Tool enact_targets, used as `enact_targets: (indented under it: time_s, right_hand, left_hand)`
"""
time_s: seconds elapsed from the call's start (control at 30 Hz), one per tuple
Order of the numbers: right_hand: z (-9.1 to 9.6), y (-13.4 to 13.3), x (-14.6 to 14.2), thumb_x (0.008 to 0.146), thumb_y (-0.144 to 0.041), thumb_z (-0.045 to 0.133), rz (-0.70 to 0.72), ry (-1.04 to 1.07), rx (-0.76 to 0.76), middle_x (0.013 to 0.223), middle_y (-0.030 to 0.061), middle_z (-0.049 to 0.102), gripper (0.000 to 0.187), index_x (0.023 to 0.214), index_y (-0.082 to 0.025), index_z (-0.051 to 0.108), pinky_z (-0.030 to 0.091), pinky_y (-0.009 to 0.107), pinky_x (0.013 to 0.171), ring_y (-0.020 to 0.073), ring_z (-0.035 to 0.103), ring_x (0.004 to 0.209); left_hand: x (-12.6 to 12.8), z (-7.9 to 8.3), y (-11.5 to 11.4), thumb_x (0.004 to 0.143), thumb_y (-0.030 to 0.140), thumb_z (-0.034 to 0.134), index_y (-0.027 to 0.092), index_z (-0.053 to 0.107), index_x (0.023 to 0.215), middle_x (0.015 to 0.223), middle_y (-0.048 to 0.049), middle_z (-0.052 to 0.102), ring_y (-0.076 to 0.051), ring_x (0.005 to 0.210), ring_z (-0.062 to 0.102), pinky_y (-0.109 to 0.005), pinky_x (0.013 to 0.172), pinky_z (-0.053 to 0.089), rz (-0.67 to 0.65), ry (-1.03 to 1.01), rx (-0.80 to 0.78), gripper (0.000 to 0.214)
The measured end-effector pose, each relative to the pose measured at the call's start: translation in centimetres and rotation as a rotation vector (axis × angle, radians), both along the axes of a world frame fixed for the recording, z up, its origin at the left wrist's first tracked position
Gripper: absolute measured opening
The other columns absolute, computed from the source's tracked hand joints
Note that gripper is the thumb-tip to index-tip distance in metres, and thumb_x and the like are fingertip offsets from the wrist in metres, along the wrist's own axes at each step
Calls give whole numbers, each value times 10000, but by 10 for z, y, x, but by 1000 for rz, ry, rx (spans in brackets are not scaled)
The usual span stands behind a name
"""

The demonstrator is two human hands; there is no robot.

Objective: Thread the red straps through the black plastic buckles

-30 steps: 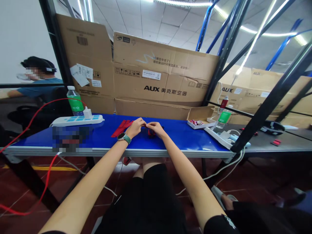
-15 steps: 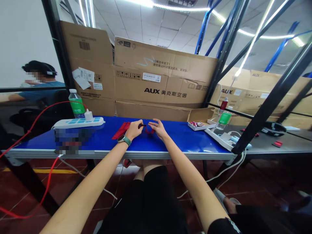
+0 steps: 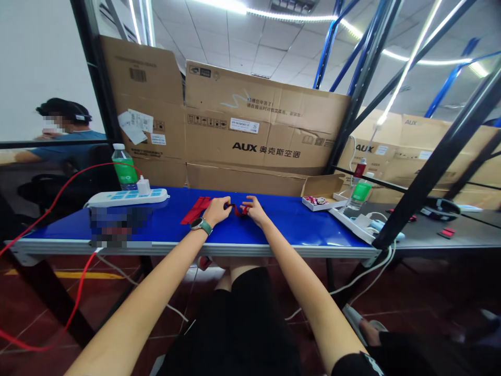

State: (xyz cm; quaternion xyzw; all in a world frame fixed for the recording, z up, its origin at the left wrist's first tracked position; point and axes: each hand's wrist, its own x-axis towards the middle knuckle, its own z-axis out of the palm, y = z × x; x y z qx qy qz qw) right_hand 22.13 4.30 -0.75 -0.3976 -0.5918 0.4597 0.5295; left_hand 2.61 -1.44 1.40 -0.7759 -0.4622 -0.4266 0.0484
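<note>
Both my hands work together over the middle of a blue table. My left hand, with a green watch on its wrist, is closed in a pinch on one end of a small red piece. My right hand pinches the other end of the same red piece, fingers curled. What the piece is exactly is too small to tell. A stack of flat red strips lies on the table just left of my left hand.
A white power strip and a green-labelled bottle stand at the back left. An open cardboard box with small parts, another bottle and a second power strip sit at the right. Big cardboard cartons wall the back. A person sits at the far left.
My hands stayed at the table's middle; the right hand's fingers opened briefly half a second ago and have curled back onto the red piece. The view shifted slightly.
</note>
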Motion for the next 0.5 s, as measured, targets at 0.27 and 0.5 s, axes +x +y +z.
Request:
enact_targets:
  time_s: [0.27,0.5]
  right_hand:
    - [14,-14,7,804,-193,654,-162,-290,190,812,18,746,220,1021,-221,632,609,357,780,198,741,793]
    - [22,-29,-4,849,-113,554,-52,-511,611,1071,51,774,291,1026,-233,750,514,375,1027,216,716,1052]
  left_hand:
    - [0,-1,0,827,251,601,217,577,727,663,4,629,-164,620,557,-270,613,366,17,-20,-3,107]
    - [1,-3,1,848,267,618,222,686,862,714,-14,703,-172,655,633,-263,638,424,-4,-82,-29,83]
